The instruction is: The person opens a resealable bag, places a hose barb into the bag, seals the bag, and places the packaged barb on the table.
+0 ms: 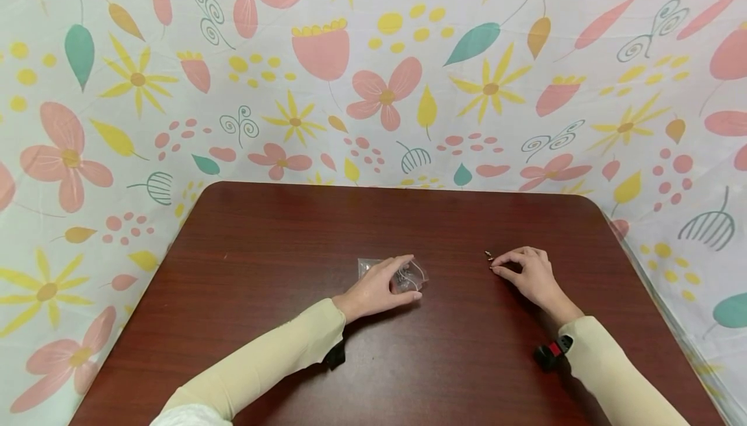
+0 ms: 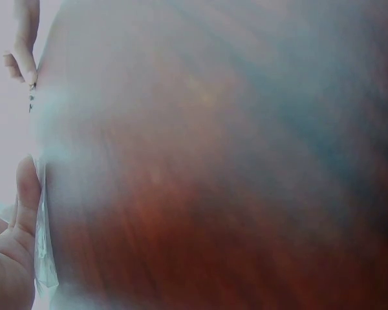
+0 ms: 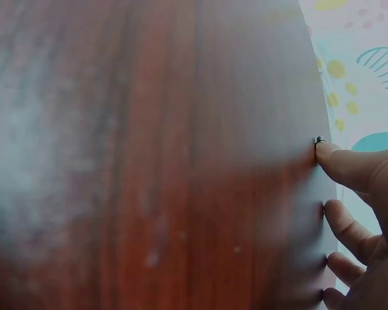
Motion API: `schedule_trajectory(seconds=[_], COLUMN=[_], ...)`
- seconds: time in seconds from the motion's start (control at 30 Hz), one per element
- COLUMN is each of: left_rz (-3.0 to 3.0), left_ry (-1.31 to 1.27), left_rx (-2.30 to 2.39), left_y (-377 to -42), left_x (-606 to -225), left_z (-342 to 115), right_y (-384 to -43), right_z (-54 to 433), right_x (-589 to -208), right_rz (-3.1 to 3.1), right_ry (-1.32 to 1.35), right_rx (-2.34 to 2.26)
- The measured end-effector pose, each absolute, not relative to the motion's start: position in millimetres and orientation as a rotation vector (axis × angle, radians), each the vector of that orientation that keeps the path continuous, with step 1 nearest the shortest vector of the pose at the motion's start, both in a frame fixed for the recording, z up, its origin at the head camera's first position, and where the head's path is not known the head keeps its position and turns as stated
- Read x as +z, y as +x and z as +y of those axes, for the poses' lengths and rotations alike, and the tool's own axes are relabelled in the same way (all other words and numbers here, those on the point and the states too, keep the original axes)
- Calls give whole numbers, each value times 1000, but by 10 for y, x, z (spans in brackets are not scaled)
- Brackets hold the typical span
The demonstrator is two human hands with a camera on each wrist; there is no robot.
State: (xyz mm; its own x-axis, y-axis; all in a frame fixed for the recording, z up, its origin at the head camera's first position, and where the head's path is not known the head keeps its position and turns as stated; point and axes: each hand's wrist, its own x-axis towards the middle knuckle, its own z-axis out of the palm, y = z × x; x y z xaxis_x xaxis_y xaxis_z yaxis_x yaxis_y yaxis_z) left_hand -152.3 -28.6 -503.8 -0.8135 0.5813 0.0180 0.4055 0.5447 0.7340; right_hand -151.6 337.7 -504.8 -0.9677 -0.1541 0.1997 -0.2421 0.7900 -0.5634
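My left hand [image 1: 378,288] lies over a clear plastic bag [image 1: 410,277], fingers and thumb spread apart. Inside the bag, a white loop and some small dark pieces show through, while the palm and fingers hide part of it. The same bag [image 2: 45,252] appears edge-on beside that hand in the left wrist view. To the right, my right hand [image 1: 532,275] pinches a tiny metal piece [image 1: 491,268] between thumb and index fingertips, low at the table surface. Just beyond those fingertips lie small brass-coloured metal pieces [image 1: 487,253], too small to name.
Both hands are over a dark red-brown wooden table [image 1: 280,231] with rounded far corners. A floral cloth [image 1: 385,37] hangs behind it and along the sides. A black device with a red part [image 1: 551,351] is worn at the right wrist.
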Motion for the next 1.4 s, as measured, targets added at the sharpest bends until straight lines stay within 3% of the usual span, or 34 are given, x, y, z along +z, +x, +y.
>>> schedule_trajectory(seconds=[1.4], left_rz=[2533], left_ry=[816], left_rx=[1132], left_y=[-1525], left_x=[-5039], left_z=[-281], right_y=[-1273], right_z=[3223], right_x=[-5047], right_rz=[-2586], right_ry=[382], right_rx=[942])
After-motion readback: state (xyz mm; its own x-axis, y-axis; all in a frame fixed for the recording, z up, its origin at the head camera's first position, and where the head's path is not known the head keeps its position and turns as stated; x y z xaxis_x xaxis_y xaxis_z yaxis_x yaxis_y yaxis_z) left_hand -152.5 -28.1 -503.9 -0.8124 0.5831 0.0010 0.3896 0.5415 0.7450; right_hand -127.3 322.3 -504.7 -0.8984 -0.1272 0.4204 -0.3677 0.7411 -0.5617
